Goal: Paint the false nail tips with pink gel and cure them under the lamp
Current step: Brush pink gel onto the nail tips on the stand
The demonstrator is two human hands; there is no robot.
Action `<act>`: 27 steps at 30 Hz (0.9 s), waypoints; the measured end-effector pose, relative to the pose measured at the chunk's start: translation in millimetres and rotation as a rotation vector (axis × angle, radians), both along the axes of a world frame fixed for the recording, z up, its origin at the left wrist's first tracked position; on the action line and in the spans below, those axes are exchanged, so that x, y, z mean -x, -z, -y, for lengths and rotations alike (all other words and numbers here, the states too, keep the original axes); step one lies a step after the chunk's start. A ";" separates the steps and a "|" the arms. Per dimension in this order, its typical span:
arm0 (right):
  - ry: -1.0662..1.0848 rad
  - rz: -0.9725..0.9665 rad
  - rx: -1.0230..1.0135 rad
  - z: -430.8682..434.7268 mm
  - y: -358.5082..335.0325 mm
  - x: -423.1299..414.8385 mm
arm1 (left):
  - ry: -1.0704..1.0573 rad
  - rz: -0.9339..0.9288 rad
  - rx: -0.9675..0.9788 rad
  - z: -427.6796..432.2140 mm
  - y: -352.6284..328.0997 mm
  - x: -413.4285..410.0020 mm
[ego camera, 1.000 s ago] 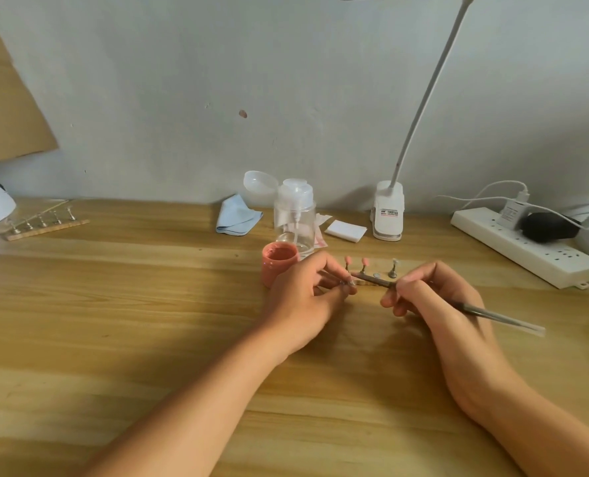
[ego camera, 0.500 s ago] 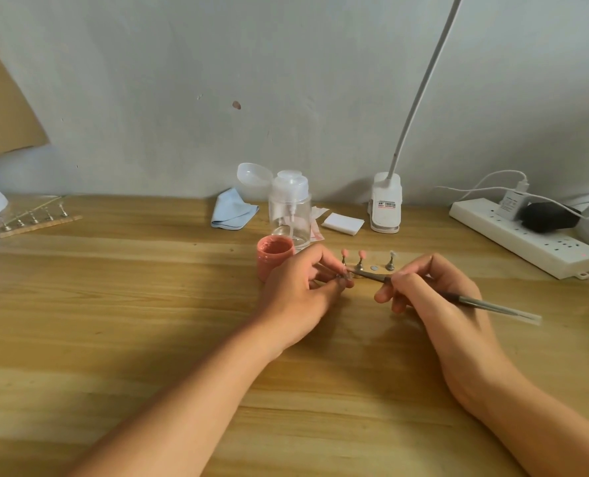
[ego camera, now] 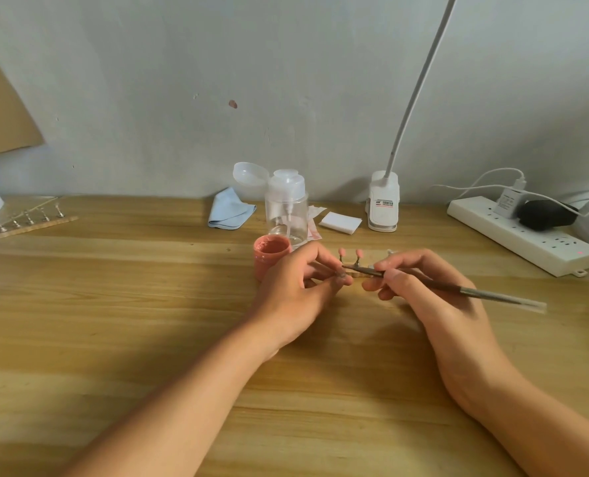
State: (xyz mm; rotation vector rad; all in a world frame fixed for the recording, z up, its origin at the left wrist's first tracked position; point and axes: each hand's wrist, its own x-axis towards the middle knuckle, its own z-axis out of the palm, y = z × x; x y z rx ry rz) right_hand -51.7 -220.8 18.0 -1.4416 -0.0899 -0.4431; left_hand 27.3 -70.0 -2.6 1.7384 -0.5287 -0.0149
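While left hand (ego camera: 296,287) pinches nail tip (ego camera: 340,275), right hand (ego camera: 420,287) holds brush (ego camera: 475,292).

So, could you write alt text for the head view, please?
The right hand holds a thin brush to a small item pinched in the left hand, beside an open pink gel pot on a wooden desk.

A tip (ego camera: 339,275) is held in the left hand (ego camera: 296,290), the brush (ego camera: 458,287) in the right hand (ego camera: 430,287). The stand (ego camera: 357,259) is placed behind them, at 12 o'clock. The jar (ego camera: 271,251) is found at the left hand's 11 o'clock, the bottle (ego camera: 287,210) behind it, with the cloth (ego camera: 230,208) at its 9 o'clock. The strip (ego camera: 523,235) is laid at the right hand's 2 o'clock.
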 end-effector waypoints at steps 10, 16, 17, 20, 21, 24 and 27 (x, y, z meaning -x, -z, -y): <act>0.009 -0.036 0.032 -1.2 0.5 -1.0 | 0.010 0.009 0.001 -0.6 0.2 -0.2; 0.047 -0.055 0.037 0.2 1.3 -2.6 | 0.015 0.007 0.001 -0.3 0.0 0.7; 0.054 -0.059 0.035 0.3 1.6 -2.9 | 0.015 0.004 0.007 -0.2 0.1 0.7; 0.073 -0.063 0.028 1.2 1.5 -3.0 | 0.010 -0.002 0.019 0.0 0.0 0.5; 0.073 -0.062 0.030 1.2 1.4 -2.7 | 0.012 -0.003 0.018 0.0 -0.3 0.6; 0.074 -0.062 0.024 1.5 1.2 -2.3 | 0.017 -0.005 0.016 -0.1 -1.1 0.5; 0.084 -0.054 0.023 1.7 1.2 -2.2 | 0.014 -0.011 0.016 -0.4 -0.7 0.3</act>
